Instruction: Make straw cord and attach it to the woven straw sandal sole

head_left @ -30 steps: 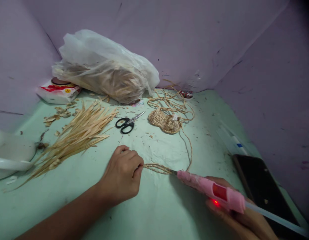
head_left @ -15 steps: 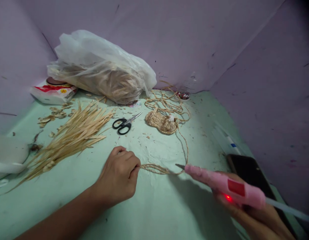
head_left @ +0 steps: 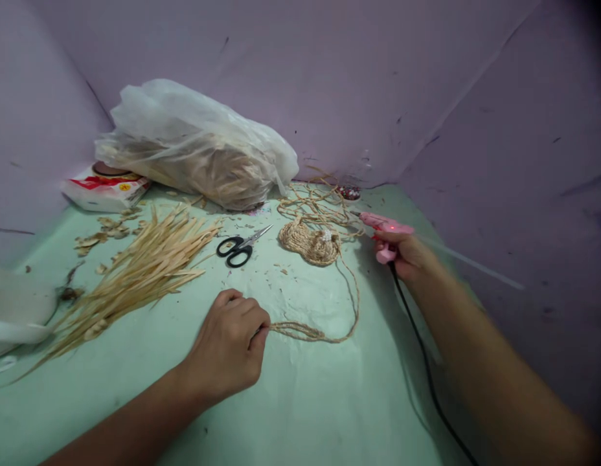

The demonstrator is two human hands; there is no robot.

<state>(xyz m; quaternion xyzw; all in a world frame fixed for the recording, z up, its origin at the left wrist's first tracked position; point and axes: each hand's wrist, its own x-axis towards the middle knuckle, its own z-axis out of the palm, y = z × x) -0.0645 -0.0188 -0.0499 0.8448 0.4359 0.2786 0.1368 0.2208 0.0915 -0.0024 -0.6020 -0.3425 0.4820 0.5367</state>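
Note:
My left hand (head_left: 230,346) rests on the green table cover in a closed pinch on the end of a jute twine strand (head_left: 305,332). The twine loops right and runs back to a small woven twine piece (head_left: 309,241). My right hand (head_left: 408,254) is stretched out to the far right side of the table, closed round a pink glue gun (head_left: 384,228) with a red light lit. The gun's nozzle points left, just right of the woven piece. Its black cord (head_left: 419,353) trails back along my right forearm.
Black-handled scissors (head_left: 239,245) lie left of the woven piece. A bundle of pale straw strips (head_left: 145,270) spreads at the left. A plastic bag of dry fibre (head_left: 198,152) and a red-and-white packet (head_left: 105,188) sit at the back. A white container (head_left: 13,310) is at the left edge.
My right hand has carried the glue gun from the near twine end up and away to the far right, beside the woven piece. My left hand has kept its pinch on the twine.

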